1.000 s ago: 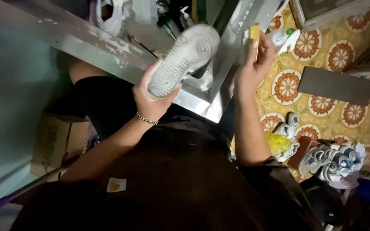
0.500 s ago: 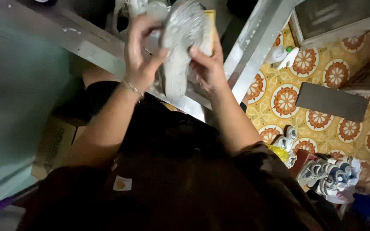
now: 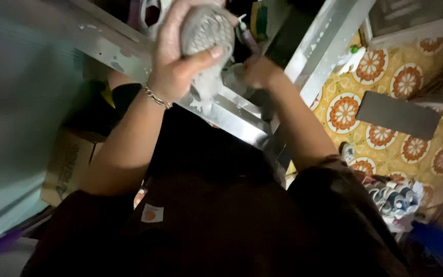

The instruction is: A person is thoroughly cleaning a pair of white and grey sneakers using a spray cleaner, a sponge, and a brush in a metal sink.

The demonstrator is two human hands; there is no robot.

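Shoe: the pale grey shoe with the patterned rubber sole (image 3: pixel 207 36) is sole-up toward you, raised over the edge of the steel basin (image 3: pixel 232 115), near the top of the head view.
Left hand: your left hand (image 3: pixel 173 56) is closed round the shoe, thumb pressed across the sole; a thin chain bracelet (image 3: pixel 156 96) sits on that wrist.
Right hand: your right hand (image 3: pixel 257 69) is lower, just beside the shoe's lower end; it is curled narrow, but you cannot tell whether it holds anything.
Progress: pale wet streaks hang below the shoe and on the metal, so washing looks under way, by my judgement; the sole is still grey and soapy, so rinsing seems left to do.
Other shoes: a heap of small pale shoes (image 3: pixel 393 197) lies on the orange flower-patterned floor tiles (image 3: pixel 344 110), well apart from the basin; whether they are washed is unclear.
Hidden: the shoe's upper is turned away from you, and the basin's inside is dark.
Cut off: the shoe's top end leaves the frame, and motion blur smears both hands.
Hard to make out: a pump bottle (image 3: pixel 247 36) behind the shoe is dim.
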